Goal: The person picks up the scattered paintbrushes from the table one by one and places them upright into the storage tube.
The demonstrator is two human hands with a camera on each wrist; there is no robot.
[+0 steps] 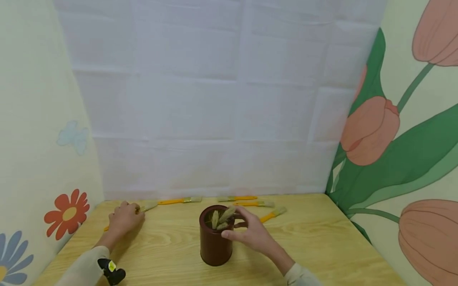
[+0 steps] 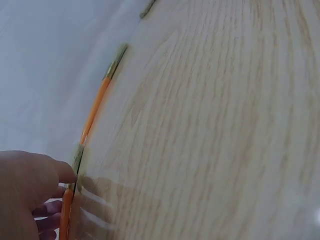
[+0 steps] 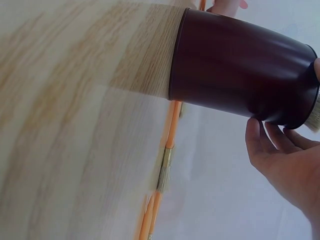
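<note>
At the left of the table in the head view, my left hand point(image 1: 125, 218) pinches a paintbrush point(image 1: 149, 206) around its metal band. Its pale bristles stick out to the right and its orange handle shows past the hand; the left wrist view shows the brush lying along the table. A dark brown cylindrical pot point(image 1: 216, 250) stands upright near the table's middle. Several brush heads point(image 1: 226, 214) poke up out of it, bristles upward. My right hand point(image 1: 252, 234) holds the pot by its rim, thumb on the near side and fingers point(image 3: 254, 137) against the far side.
Further orange-handled brushes lie along the back edge: one brush point(image 1: 175, 201) left of the pot, and a brush point(image 1: 237, 198), another brush point(image 1: 254, 204) and a slanted brush point(image 1: 273, 214) behind and to its right. A white sheet point(image 1: 200, 119) hangs behind the wooden table point(image 1: 322, 238).
</note>
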